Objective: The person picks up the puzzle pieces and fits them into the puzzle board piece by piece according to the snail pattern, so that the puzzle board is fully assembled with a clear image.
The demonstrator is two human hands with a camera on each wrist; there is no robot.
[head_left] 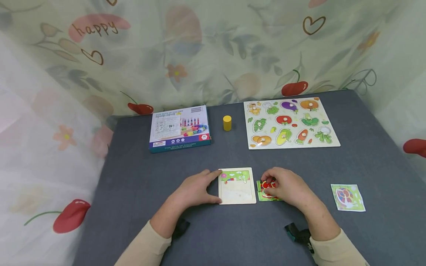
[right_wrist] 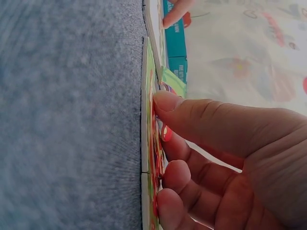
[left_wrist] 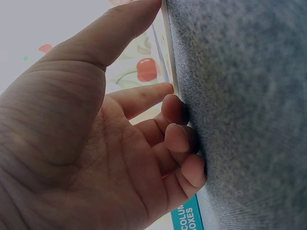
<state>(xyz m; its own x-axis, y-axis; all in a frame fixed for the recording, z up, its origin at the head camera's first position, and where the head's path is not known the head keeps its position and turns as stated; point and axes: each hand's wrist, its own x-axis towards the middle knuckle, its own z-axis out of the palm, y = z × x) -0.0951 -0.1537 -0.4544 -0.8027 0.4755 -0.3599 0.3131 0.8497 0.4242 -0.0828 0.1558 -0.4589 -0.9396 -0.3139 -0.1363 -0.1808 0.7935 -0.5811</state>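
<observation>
In the head view, a pale wooden puzzle tray point(head_left: 237, 192) lies flat, with green picture pieces point(head_left: 235, 174) along its top row. My left hand point(head_left: 196, 188) spreads at its left side, index finger at the upper corner and thumb at the lower. In the left wrist view, the other fingertips point(left_wrist: 177, 138) bend down at the cloth. Right of the tray, my right hand point(head_left: 287, 186) pinches a green puzzle piece point(right_wrist: 173, 82), tilted and partly hidden by the thumb. Under these fingers lie red and green puzzle pieces point(head_left: 263, 197), mostly covered.
A square picture card point(head_left: 348, 198) with a Ferris wheel lies to the right. At the back stand a boxed set point(head_left: 179, 129), a yellow cylinder point(head_left: 227, 123) and a vegetable peg board point(head_left: 293, 123). Grey cloth point(head_left: 233, 236) covers the table, and a printed curtain point(head_left: 213, 48) hangs behind.
</observation>
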